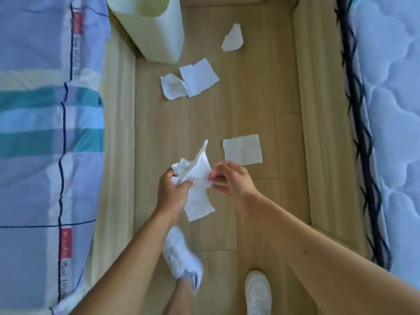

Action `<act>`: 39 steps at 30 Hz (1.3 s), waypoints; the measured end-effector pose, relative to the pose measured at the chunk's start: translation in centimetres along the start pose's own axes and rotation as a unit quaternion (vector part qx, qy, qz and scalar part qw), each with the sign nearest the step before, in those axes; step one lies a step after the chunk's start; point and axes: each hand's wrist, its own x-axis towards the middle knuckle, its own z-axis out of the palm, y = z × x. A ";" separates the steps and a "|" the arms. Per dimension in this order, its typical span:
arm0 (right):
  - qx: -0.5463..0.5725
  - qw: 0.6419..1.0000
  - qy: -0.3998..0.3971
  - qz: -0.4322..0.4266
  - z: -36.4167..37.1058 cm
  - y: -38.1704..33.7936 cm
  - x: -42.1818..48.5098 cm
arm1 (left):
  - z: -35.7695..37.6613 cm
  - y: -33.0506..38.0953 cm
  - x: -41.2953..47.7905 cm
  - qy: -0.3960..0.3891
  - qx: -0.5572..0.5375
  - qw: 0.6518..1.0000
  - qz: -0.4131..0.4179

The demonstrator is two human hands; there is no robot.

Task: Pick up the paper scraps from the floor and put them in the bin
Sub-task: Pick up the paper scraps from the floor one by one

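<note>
Plainly both hands grip the crumpled paper bundle (196, 178), left hand (173, 185) bunching, right hand (229, 178) apparently pinching its edge, so hanging sheets could slip before reaching the bin (156, 39).

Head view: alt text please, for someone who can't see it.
Both hands, left hand and right hand, hold crumpled paper above a wooden floor. Four paper scraps lie ahead, toward a pale bin.
</note>
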 end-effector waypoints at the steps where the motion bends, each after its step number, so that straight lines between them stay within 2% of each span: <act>1: -0.038 0.999 0.037 0.001 -0.2 -0.9 0.6 | -0.2 1.5 0.9 0.013 0.011 1.000 0.004; 4: -0.141 0.980 0.134 0.043 -1.6 -2.6 2.7 | -0.7 5.3 4.1 0.022 0.040 0.999 0.013; 9: -0.267 0.927 0.242 0.099 -4.3 -3.9 7.6 | -1.4 9.4 10.4 0.015 0.116 0.993 0.033; 13: -0.313 0.903 0.273 0.111 -5.1 -3.8 13.0 | -1.5 10.2 15.6 0.003 0.169 0.985 0.040; 16: -0.361 0.888 0.259 0.117 -5.5 -2.8 17.9 | -0.7 9.4 19.6 -0.003 0.193 0.981 0.037; 23: -0.452 0.847 0.255 0.113 -8.3 1.8 30.9 | 3.8 5.0 28.7 0.045 0.184 0.982 0.025; 28: -0.548 0.787 0.282 0.038 -9.2 5.8 33.3 | 5.9 2.3 31.5 0.053 0.139 0.988 0.035; 29: -0.546 0.791 0.274 0.032 -9.4 6.4 32.9 | 6.1 2.2 31.5 0.055 0.132 0.989 0.034; 33: -0.445 0.854 0.266 0.033 -8.7 4.3 30.8 | 5.5 3.4 30.3 0.053 0.100 0.993 0.024; 37: -0.420 0.886 0.197 -0.013 -5.5 -4.8 30.4 | 2.8 7.4 29.2 0.055 0.097 0.993 0.047; 39: -0.432 0.887 0.154 -0.059 -3.7 -10.6 31.5 | 1.2 9.8 29.7 0.065 0.106 0.990 0.072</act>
